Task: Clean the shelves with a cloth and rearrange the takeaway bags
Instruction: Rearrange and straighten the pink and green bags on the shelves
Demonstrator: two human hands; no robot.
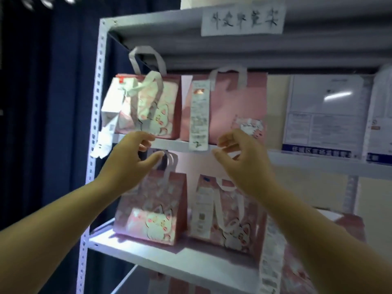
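Fingers (146, 137) of left hand (131, 160) and right hand (244, 164) half-curled, empty, before pink takeaway bags (233, 102)

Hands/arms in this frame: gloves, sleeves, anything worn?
Left hand and right hand are bare: no gloves, and no rings or watch visible. The forearms are uncovered down to the frame edge, with no sleeves in view. The frame is blurred, so small items could be missed.

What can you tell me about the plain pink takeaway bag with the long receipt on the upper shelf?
The pink takeaway bag stands upright on the upper shelf, right of a patterned bag. It looks matte, with a pale strap handle, a cartoon print low down and a long white receipt hanging past its base.
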